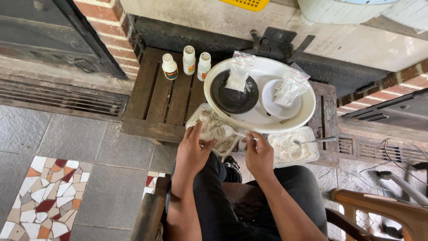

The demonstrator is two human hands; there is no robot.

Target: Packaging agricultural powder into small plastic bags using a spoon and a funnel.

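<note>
Steadiness matters: left hand [192,149] braces the clear container [209,127] at the pallet's [156,102] front edge, fingers loosely apart, while right hand [259,154], clamped on the white spoon [232,131], should scoop shallowly.

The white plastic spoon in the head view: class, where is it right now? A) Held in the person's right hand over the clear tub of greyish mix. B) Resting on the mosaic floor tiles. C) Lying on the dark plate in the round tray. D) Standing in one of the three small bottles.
A: the right hand grips the white spoon by its handle, with the bowl over the clear tub, which the left hand steadies.
</note>
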